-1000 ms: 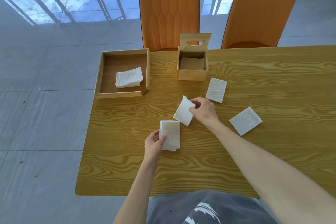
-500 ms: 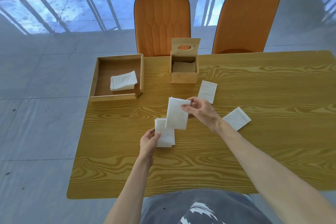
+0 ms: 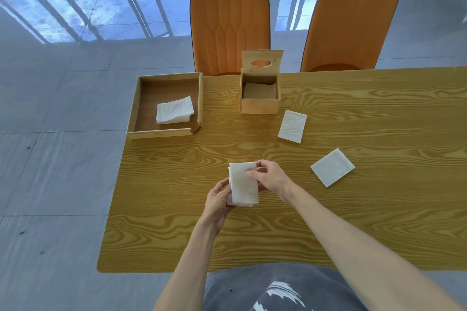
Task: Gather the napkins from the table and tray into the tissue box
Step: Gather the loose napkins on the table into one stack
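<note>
A small stack of white napkins (image 3: 243,185) is held above the middle of the wooden table. My left hand (image 3: 217,199) grips its left edge from below and my right hand (image 3: 269,177) pinches its upper right corner. Two single napkins lie flat on the table, one (image 3: 292,126) just right of the tissue box and one (image 3: 332,167) further right. A folded pile of napkins (image 3: 174,110) rests in the wooden tray (image 3: 136,106). The wooden tissue box (image 3: 260,105) stands open at the far edge, its lid with an oval hole tipped up behind it.
Two orange chairs (image 3: 230,25) (image 3: 351,20) stand behind the table's far edge. The tray overhangs the table's far left corner. Glossy grey floor tiles surround the table (image 3: 379,209). My grey-clothed lap shows below the near edge.
My right hand carried the napkin it picked up leftward and laid it onto the stack in my left hand. Both hands now hold the stack together.
</note>
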A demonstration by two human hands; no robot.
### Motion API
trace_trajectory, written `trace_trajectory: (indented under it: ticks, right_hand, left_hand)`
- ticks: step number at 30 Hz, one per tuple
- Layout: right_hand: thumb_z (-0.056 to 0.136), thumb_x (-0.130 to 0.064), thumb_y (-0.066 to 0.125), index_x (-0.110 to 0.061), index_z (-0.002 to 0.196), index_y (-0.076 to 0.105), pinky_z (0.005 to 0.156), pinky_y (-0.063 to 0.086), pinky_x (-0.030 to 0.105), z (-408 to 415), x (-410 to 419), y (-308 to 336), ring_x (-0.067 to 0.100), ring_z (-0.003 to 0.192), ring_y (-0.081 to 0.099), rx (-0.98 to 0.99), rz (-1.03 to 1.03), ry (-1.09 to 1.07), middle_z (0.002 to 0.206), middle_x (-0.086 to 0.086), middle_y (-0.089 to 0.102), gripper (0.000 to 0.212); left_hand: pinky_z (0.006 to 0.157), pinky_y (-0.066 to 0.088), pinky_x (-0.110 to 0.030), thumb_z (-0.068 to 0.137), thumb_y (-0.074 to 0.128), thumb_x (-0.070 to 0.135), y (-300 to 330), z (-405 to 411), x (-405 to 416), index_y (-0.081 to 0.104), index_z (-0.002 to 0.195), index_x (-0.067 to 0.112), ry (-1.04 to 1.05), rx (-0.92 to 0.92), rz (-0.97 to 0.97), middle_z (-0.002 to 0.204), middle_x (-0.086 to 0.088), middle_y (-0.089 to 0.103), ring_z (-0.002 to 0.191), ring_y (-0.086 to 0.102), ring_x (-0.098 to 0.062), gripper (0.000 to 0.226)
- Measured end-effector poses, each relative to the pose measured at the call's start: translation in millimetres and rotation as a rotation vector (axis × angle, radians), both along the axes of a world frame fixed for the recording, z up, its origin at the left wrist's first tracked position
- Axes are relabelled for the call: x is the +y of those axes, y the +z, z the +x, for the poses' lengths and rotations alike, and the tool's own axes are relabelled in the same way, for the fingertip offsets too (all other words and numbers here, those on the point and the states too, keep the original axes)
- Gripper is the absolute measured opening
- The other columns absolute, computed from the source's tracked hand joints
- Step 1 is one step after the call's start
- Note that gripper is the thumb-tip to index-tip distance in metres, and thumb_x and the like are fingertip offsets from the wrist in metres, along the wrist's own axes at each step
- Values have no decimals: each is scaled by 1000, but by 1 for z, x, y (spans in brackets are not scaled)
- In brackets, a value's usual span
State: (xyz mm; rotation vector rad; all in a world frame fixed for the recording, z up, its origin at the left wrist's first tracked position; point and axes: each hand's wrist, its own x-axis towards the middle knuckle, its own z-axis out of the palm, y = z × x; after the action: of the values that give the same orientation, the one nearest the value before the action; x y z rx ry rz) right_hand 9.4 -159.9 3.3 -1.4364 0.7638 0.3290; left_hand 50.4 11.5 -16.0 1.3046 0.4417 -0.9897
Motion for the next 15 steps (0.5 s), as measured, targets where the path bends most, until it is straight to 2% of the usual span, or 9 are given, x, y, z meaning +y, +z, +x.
trace_trajectory:
  ticks: [3,5,11,13,15]
  right_hand:
    - [90,-20,70,-9,112,62,80,61,41,-2,-3,-12,23,98,68,25,-75,-71,111,11,67,26]
    - [89,-21,71,-11,112,62,81,61,42,-3,-5,-17,24,101,67,35,-119,-97,110,10,67,27]
    - [87,-24,73,-19,105,64,69,52,23,-1,-9,-20,11,91,62,22,-263,-130,103,1,66,21]
    - [84,-24,76,-20,106,63,74,56,28,0,-11,-20,12,93,63,13,-266,-107,104,0,66,26]
    - [83,-20,78,-19,111,63,79,55,25,2,-12,-20,12,97,63,-9,-299,-86,107,-3,67,32]
  left_hand:
    - [61,58,-30,94,64,12,-1,-1,-3,60,125,6,31,27,-11,89,-8,76,73,71,-18,31]
    - [60,58,-29,95,63,11,-2,0,-5,60,124,8,37,36,-13,88,-8,76,72,71,-17,29]
    - [64,57,-32,95,62,13,-1,5,-13,59,126,8,19,42,-6,98,-11,73,78,69,-20,31]
    - [72,56,-37,97,61,24,-2,6,-15,60,127,8,12,35,-5,108,-16,72,88,69,-24,34]
    - [79,57,-40,95,63,32,-3,8,-16,60,127,8,4,39,-8,116,-18,71,95,69,-26,39]
